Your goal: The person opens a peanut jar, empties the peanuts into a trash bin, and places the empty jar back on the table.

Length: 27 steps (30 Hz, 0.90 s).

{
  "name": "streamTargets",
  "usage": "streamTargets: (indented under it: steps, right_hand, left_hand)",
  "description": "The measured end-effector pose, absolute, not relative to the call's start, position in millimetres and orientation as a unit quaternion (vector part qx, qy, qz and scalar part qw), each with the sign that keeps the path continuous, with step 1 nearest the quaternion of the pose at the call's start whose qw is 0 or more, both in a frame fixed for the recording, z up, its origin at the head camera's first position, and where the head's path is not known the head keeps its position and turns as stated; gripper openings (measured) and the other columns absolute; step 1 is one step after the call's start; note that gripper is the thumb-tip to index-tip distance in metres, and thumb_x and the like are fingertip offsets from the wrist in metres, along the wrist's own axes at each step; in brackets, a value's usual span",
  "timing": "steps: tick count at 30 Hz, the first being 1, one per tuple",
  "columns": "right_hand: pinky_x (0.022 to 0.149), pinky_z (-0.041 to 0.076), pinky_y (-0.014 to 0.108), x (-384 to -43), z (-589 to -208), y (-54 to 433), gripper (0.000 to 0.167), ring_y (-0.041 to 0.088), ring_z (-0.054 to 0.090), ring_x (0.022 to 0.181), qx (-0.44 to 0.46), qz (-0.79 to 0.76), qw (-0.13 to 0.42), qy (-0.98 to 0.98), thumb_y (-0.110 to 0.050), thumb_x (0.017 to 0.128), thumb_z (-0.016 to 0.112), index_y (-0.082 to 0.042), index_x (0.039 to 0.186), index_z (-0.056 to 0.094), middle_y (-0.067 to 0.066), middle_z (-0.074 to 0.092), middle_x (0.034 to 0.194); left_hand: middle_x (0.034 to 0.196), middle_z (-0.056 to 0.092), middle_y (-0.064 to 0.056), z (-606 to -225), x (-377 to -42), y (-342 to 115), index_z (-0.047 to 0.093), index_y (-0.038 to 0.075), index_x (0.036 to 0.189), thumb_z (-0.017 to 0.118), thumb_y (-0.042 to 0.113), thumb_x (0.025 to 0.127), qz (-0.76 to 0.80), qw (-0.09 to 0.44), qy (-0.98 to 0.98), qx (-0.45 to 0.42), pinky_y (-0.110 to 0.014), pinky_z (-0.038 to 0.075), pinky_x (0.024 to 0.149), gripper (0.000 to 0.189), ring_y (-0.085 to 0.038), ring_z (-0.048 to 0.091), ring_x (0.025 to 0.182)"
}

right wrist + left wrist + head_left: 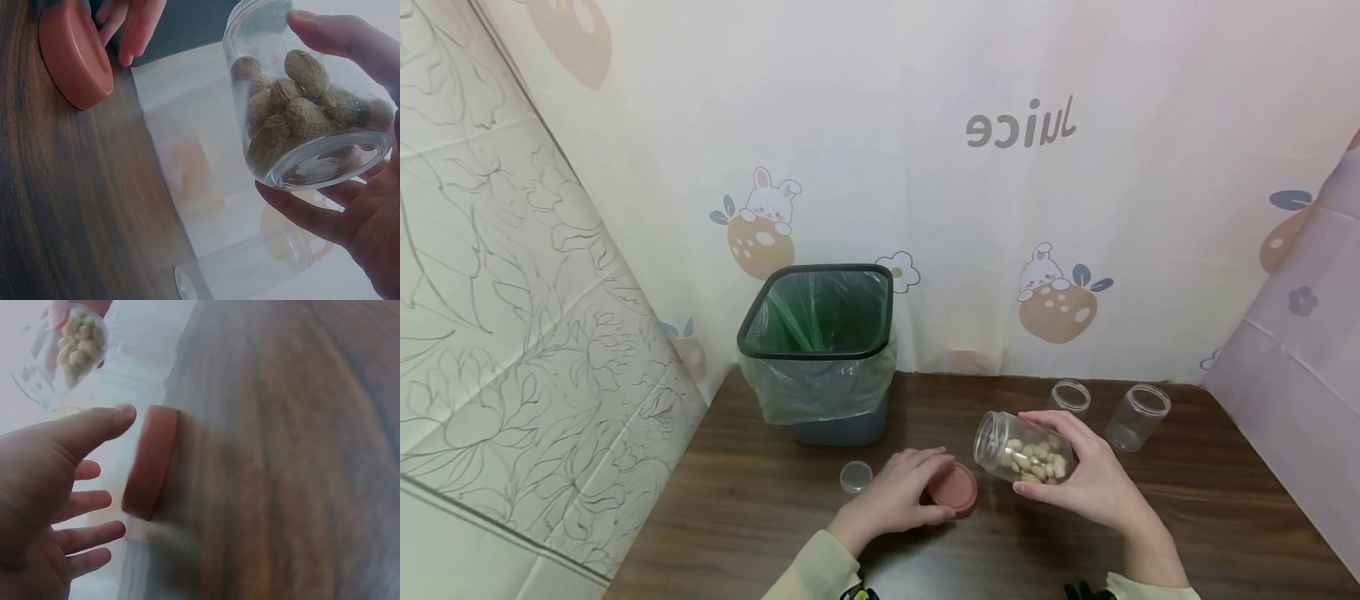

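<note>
My right hand (1093, 475) grips a clear jar (996, 443) above the table, tilted on its side with its uncovered mouth to the left. Unshelled peanuts (300, 103) lie inside it, seen closely in the right wrist view. Beside a round reddish-brown lid (955, 487) on the table is my left hand (898, 496). In the left wrist view that hand's thumb and fingers are spread around the near side of the lid (152, 462), not closed on it. From the head view, whether a fingertip touches the lid is hard to tell.
A bin (816, 356) with a black rim and a see-through liner stands at the back left of the dark wooden table (737, 508). Near it lies a small clear round piece (856, 477). Two clear jars, one (1070, 397) partly behind my right hand, another (1138, 418) farther right, stand at the back.
</note>
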State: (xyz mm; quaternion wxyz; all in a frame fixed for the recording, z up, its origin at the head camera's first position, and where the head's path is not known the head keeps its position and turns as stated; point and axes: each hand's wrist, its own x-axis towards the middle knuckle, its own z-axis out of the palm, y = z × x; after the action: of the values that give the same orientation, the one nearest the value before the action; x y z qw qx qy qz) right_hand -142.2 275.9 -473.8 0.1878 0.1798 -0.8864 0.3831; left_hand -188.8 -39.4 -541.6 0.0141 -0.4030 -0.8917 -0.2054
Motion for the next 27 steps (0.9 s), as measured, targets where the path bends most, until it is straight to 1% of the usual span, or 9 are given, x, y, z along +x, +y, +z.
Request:
streamTargets:
  steps: [4,11,14,16,19,21,22,25,27]
  right_hand:
    - [0.098,0.039,0.012,-143,-474,275,0.094,0.003,0.056,0.125,0.183,0.385,0.188,-0.885,-0.031,0.061,0.111,-0.03,0.144,0.067,-0.011,0.066,0.14]
    - [0.098,0.038,0.011,-143,-472,274,0.094,0.002,0.055,0.125,0.183,0.382,0.193,-0.885,-0.03,0.06,0.111,-0.031,0.144,0.067,-0.012,0.066,0.14]
    - [0.098,0.038,0.01,-142,-471,274,0.094,0.001,0.055,0.126,0.183,0.385,0.195,-0.883,-0.029,0.06,0.111,-0.03,0.144,0.067,-0.011,0.066,0.14]
    - [0.098,0.038,0.01,-142,-471,275,0.094,0.001,0.055,0.127,0.185,0.387,0.196,-0.882,-0.028,0.061,0.111,-0.03,0.144,0.067,-0.011,0.066,0.14]
    - [0.098,0.038,0.009,-141,-471,276,0.095,0.001,0.055,0.127,0.186,0.387,0.198,-0.881,-0.026,0.06,0.111,-0.029,0.144,0.067,-0.011,0.066,0.14]
    - [0.098,0.038,0.009,-141,-471,277,0.095,0.001,0.055,0.127,0.184,0.389,0.198,-0.881,-0.026,0.06,0.111,-0.029,0.145,0.067,-0.011,0.066,0.14]
    - [0.098,0.038,0.01,-141,-471,277,0.096,0.001,0.055,0.127,0.183,0.389,0.198,-0.881,-0.025,0.06,0.111,-0.03,0.145,0.067,-0.011,0.066,0.14]
    - [0.096,0.04,0.01,-138,-470,278,0.096,0.002,0.055,0.125,0.175,0.392,0.196,-0.881,-0.024,0.06,0.111,-0.03,0.145,0.067,-0.01,0.065,0.141]
    - [0.095,0.04,0.011,-136,-469,279,0.096,0.002,0.056,0.124,0.171,0.393,0.197,-0.882,-0.024,0.059,0.111,-0.029,0.145,0.067,-0.009,0.065,0.141]
  left_hand:
    - [0.163,0.055,-0.007,-532,-191,-50,0.056,0.015,0.159,0.078,0.051,0.101,-0.222,0.015,-0.892,-0.394,-0.049,0.046,0.119,0.072,-0.026,0.055,0.146]
    - [0.162,0.056,-0.01,-508,-191,-84,0.054,0.012,0.16,0.074,0.044,0.105,-0.283,0.018,-0.884,-0.37,-0.05,0.043,0.122,0.067,-0.026,0.053,0.149]
    - [0.161,0.057,-0.008,-498,-190,-102,0.055,0.012,0.159,0.073,0.046,0.105,-0.305,0.021,-0.885,-0.352,-0.049,0.047,0.118,0.066,-0.027,0.055,0.147]
    - [0.159,0.059,-0.008,-492,-189,-114,0.055,0.012,0.159,0.073,0.046,0.105,-0.332,0.015,-0.88,-0.339,-0.049,0.053,0.112,0.066,-0.029,0.059,0.143]
    - [0.155,0.062,-0.008,-485,-188,-135,0.057,0.01,0.157,0.075,0.044,0.104,-0.372,0.009,-0.87,-0.324,-0.049,0.058,0.103,0.065,-0.028,0.065,0.135]
    - [0.152,0.064,-0.008,-480,-187,-149,0.059,0.008,0.155,0.076,0.041,0.104,-0.392,0.013,-0.861,-0.323,-0.051,0.059,0.102,0.063,-0.028,0.069,0.129]
    - [0.151,0.065,-0.008,-478,-186,-156,0.06,0.008,0.154,0.076,0.039,0.104,-0.397,0.018,-0.859,-0.323,-0.052,0.058,0.104,0.061,-0.027,0.07,0.127]
    - [0.144,0.07,-0.009,-474,-187,-177,0.065,0.007,0.148,0.077,0.034,0.104,-0.391,0.047,-0.859,-0.328,-0.051,0.057,0.105,0.053,-0.027,0.074,0.12]
    - [0.138,0.073,-0.009,-471,-190,-191,0.069,0.007,0.142,0.078,0.031,0.104,-0.379,0.063,-0.864,-0.325,-0.051,0.057,0.103,0.046,-0.028,0.075,0.117]
